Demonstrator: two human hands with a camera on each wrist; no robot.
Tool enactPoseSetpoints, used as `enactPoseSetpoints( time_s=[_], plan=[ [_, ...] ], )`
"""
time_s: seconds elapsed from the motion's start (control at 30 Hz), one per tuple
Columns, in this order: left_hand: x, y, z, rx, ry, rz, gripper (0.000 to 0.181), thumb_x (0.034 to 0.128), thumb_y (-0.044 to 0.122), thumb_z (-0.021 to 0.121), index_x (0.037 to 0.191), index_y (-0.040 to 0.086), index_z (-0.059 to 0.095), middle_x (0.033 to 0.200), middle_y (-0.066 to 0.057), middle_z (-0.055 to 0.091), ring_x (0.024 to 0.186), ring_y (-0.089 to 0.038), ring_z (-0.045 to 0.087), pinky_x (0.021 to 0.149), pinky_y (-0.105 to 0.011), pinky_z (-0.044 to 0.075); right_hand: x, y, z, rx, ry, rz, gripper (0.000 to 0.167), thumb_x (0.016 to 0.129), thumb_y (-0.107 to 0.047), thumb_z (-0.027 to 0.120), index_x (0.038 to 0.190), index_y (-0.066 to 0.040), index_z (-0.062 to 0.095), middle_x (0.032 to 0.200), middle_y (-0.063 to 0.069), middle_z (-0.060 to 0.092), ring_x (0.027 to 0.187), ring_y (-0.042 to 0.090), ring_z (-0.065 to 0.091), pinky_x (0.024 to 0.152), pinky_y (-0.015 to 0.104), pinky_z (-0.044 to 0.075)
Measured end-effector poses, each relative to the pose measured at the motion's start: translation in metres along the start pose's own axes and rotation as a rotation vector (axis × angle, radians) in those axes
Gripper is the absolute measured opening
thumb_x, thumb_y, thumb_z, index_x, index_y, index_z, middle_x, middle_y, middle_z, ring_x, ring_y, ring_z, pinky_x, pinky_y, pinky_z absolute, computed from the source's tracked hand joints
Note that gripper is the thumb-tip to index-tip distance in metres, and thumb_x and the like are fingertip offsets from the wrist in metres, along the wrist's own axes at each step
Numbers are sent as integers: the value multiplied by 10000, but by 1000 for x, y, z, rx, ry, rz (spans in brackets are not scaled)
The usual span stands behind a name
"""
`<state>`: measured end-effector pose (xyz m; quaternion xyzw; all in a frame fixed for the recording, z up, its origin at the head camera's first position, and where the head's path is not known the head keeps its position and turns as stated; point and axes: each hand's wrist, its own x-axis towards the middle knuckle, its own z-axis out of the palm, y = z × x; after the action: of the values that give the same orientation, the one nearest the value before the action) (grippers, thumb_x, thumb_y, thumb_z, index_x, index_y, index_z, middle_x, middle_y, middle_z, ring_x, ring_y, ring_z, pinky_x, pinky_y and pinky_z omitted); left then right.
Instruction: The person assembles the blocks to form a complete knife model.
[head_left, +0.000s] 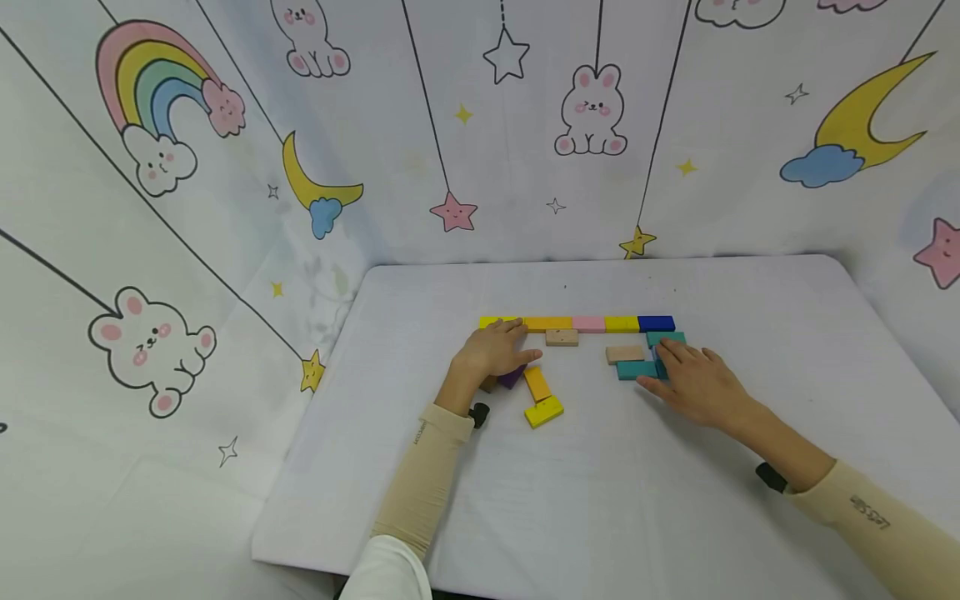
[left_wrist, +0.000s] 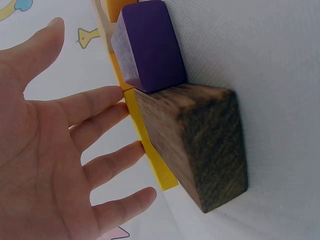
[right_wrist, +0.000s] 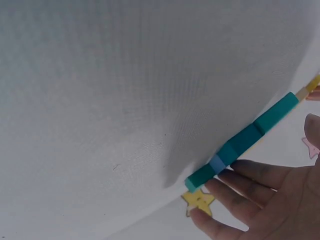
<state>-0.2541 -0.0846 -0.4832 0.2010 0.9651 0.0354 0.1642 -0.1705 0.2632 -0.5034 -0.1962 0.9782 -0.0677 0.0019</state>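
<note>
A straight row of coloured blocks crosses the table, with an orange block (head_left: 549,324), a pink block (head_left: 588,324), a yellow block (head_left: 621,324) and a dark blue block (head_left: 656,323). At its left end, my left hand (head_left: 491,352) reaches the yellow blocks (left_wrist: 161,167) with spread, fairly straight fingers. Below that palm lie a purple block (left_wrist: 155,47) and a dark brown wooden block (left_wrist: 215,150). My right hand (head_left: 705,387) rests its extended fingers at a cluster of teal blocks (head_left: 636,370) and a light blue block (right_wrist: 217,164), partly covering them in the head view.
Two pale wooden blocks lie in front of the row, one left (head_left: 562,337) and one right (head_left: 625,355). A loose orange block (head_left: 537,384) touches or nearly touches a yellow one (head_left: 543,412). A white cloth covers the table (head_left: 585,500); a printed curtain (head_left: 525,125) stands behind it.
</note>
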Motion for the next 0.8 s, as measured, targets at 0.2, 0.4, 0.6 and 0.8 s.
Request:
enactPoseSetpoints(
  time_s=[0.2,0.4,0.6,0.8],
  plan=[
    [1,0,1,3,-2,-2,766,1046,682,405,1642,203,364,1714,-19,288,1572,-276,275,1260,-485,283,1,0,2,4,-4,3,773,1051,-502,582,1482,130,471,1507,352,475,1348,560,486,1086,756,366],
    [1,-1,1,5,3,-7,760,1047,681,403,1642,210,363,1716,-14,284,1573,-268,272,1260,-487,285,2,-2,-1,27,2,-3,740,1049,-487,594,1486,101,491,1501,332,497,1347,534,503,1078,760,371],
    [1,0,1,4,8,-10,753,1045,683,407,1638,220,374,1716,-2,284,1574,-266,270,1257,-489,291,2,-7,-3,16,16,-6,723,1040,-472,618,1470,100,514,1479,330,520,1336,521,520,1073,750,384],
    [0,1,2,10,8,-13,760,1046,684,404,1642,215,364,1717,-4,282,1574,-266,270,1259,-484,288,5,-10,0,13,30,-5,716,1038,-469,622,1471,92,520,1484,319,524,1334,522,521,1084,740,382]
  ],
)
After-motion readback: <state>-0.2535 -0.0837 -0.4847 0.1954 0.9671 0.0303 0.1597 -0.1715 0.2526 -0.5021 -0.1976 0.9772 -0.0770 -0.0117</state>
